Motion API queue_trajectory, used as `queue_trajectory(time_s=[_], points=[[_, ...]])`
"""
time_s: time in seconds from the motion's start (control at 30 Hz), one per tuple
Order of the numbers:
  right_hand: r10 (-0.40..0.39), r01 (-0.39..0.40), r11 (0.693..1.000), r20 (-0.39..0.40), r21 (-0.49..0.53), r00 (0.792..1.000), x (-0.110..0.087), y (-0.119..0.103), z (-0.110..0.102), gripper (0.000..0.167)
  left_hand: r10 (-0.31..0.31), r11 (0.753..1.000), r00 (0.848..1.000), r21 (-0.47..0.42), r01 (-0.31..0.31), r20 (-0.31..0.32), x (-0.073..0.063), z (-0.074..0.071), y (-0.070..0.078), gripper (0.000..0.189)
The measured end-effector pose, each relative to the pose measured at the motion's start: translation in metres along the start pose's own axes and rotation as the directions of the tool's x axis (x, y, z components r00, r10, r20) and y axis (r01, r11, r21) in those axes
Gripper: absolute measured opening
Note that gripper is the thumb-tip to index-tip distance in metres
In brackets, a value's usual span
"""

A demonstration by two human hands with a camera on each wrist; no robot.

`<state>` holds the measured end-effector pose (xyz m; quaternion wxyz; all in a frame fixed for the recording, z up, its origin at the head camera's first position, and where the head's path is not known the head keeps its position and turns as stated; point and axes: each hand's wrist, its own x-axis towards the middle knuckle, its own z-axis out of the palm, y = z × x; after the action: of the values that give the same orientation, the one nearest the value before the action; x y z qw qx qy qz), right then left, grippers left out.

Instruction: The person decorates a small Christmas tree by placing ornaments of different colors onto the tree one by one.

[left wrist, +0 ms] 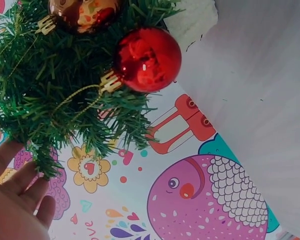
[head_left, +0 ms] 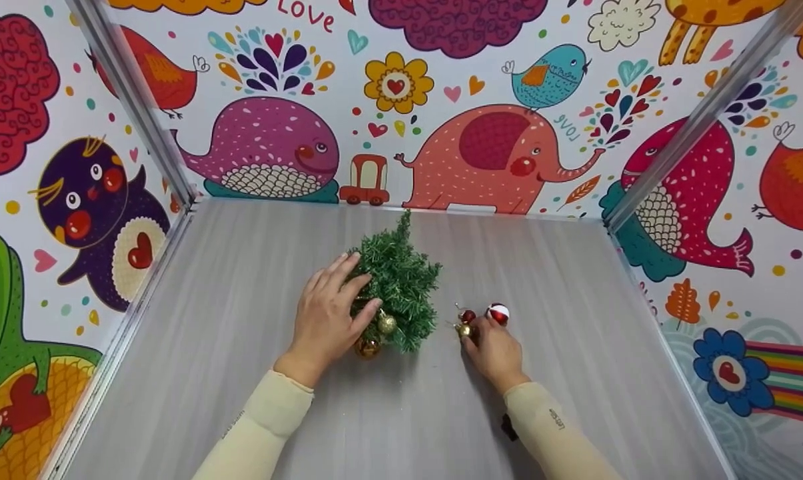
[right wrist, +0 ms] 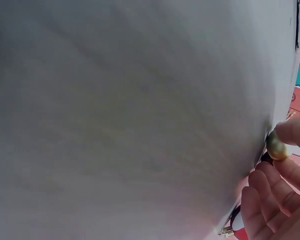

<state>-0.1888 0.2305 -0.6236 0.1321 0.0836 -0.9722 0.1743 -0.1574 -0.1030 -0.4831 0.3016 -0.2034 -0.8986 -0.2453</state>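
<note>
A small green artificial Christmas tree (head_left: 404,280) stands mid-table. My left hand (head_left: 328,313) rests against its left side, fingers extended and loosely spread among the branches. A small gold bauble (head_left: 387,324) and a larger amber-gold bauble (head_left: 367,348) hang on the tree's near side. In the left wrist view, a shiny red bauble (left wrist: 149,59) hangs there by a gold string. To the tree's right, my right hand (head_left: 498,357) pinches a gold bauble (right wrist: 277,146) between thumb and index finger at the table. Beside it lie a dark red bauble (head_left: 468,316) and a red-and-white bauble (head_left: 498,312).
The grey wood-grain table (head_left: 241,267) is bounded by metal posts and walls printed with cartoon animals (head_left: 274,147). A small black object (head_left: 509,427) shows beside the right forearm. The tree's pale base (left wrist: 195,22) appears in the left wrist view.
</note>
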Motion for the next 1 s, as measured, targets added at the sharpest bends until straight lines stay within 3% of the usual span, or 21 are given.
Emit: queue_trajectory(time_s=[0.33,0.73,1.0], points=[[0.019,-0.019,1.0,0.031,0.0,0.999,0.001,0.0,-0.003,0.029,0.007,1.0,1.0,0.011,-0.006,-0.024,0.002,0.0,-0.002,0.031],[0.013,-0.013,1.0,-0.019,0.006,1.0,0.002,0.001,0.0,0.024,0.024,1.0,0.999,-0.002,-0.024,-0.024,0.003,-0.004,-0.008,0.03],[0.014,-0.014,1.0,-0.011,0.004,1.0,0.002,0.001,0.0,0.024,0.012,1.0,1.0,0.009,-0.012,-0.01,0.002,-0.006,-0.011,0.033]])
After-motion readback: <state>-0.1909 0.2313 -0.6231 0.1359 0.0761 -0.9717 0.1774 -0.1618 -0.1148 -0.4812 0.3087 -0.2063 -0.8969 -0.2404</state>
